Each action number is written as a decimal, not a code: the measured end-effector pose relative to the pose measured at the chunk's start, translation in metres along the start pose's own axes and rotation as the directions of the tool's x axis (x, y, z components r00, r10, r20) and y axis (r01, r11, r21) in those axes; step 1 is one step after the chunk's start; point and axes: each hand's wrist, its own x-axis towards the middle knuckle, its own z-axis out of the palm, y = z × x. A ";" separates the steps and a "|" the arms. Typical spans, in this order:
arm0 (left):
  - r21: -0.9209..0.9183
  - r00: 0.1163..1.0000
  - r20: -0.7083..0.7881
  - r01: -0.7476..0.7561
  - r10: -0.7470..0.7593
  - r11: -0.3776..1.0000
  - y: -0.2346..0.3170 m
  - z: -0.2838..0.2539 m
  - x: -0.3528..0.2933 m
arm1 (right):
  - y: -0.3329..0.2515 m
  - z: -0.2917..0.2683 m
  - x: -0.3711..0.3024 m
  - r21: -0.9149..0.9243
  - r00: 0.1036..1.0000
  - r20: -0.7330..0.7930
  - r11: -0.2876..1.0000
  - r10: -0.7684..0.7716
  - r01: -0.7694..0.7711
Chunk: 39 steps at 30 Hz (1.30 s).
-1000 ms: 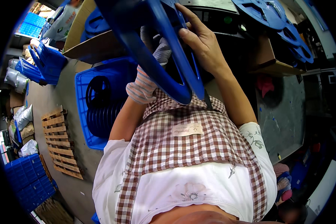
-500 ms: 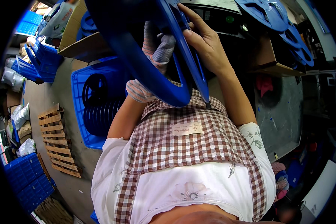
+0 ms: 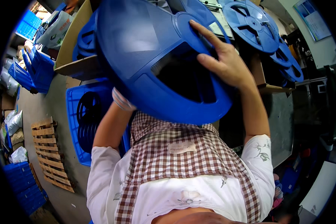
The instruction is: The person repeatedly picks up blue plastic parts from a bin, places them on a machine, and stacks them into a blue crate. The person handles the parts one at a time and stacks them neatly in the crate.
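The blue reel (image 3: 149,52) is now turned from near edge-on to broad-side-on; more of its flat face is thereby exposed. It is held before the checked apron (image 3: 186,160). The right hand (image 3: 229,61) is spread across it, unclenched. The left hand is hidden behind, only a striped cuff (image 3: 122,100) being seen; its grip cannot be told.

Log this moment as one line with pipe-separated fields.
Right bare hand: on large, round blue plastic reel | Left hand: behind reel, striped fabric cuff showing, grip hidden | Nearby: blue plastic crate holding thin black discs
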 end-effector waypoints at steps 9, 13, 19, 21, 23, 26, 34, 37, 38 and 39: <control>0.900 0.925 0.365 -0.320 0.110 -0.297 0.082 -0.029 0.163 | 0.079 -0.066 0.145 -0.540 0.970 0.042 0.822 0.240 -0.180; -0.057 0.998 -0.058 0.006 -0.009 0.998 0.063 -0.025 0.200 | 0.116 -0.073 0.177 -0.509 0.967 0.094 0.846 0.238 -0.159; 0.919 0.959 0.255 -0.202 0.122 -0.338 0.059 -0.051 0.173 | 0.114 -0.061 0.174 -0.469 0.971 0.156 0.878 0.182 -0.089; 0.848 0.960 0.266 -0.193 0.083 -0.494 0.065 -0.033 0.166 | 0.104 -0.056 0.178 -0.558 0.956 0.148 0.820 0.252 -0.129; 0.954 0.987 -0.046 -0.003 0.155 0.299 0.059 -0.045 0.169 | 0.110 -0.056 0.186 -0.521 0.949 0.191 0.845 0.251 -0.119; 0.819 0.952 0.305 -0.274 -0.022 -0.504 0.072 -0.039 0.151 | 0.068 -0.073 0.148 -0.591 0.915 0.092 0.761 0.392 -0.267; 0.998 0.905 -0.062 0.063 0.421 0.011 0.039 0.027 0.010 | 0.115 -0.064 -0.069 -0.380 0.876 -0.457 0.856 0.156 -0.351; 0.975 0.907 -0.076 0.155 0.414 -0.160 0.023 -0.014 0.006 | 0.137 -0.025 -0.080 -0.421 0.867 -0.428 0.793 0.255 -0.441; 0.982 0.907 -0.099 0.156 0.409 -0.109 0.020 -0.022 0.008 | 0.138 -0.018 -0.073 -0.449 0.851 -0.444 0.753 0.280 -0.481; 0.987 0.909 -0.145 0.161 0.391 -0.008 0.018 -0.029 0.011 | 0.144 -0.011 -0.069 -0.427 0.838 -0.447 0.749 0.313 -0.507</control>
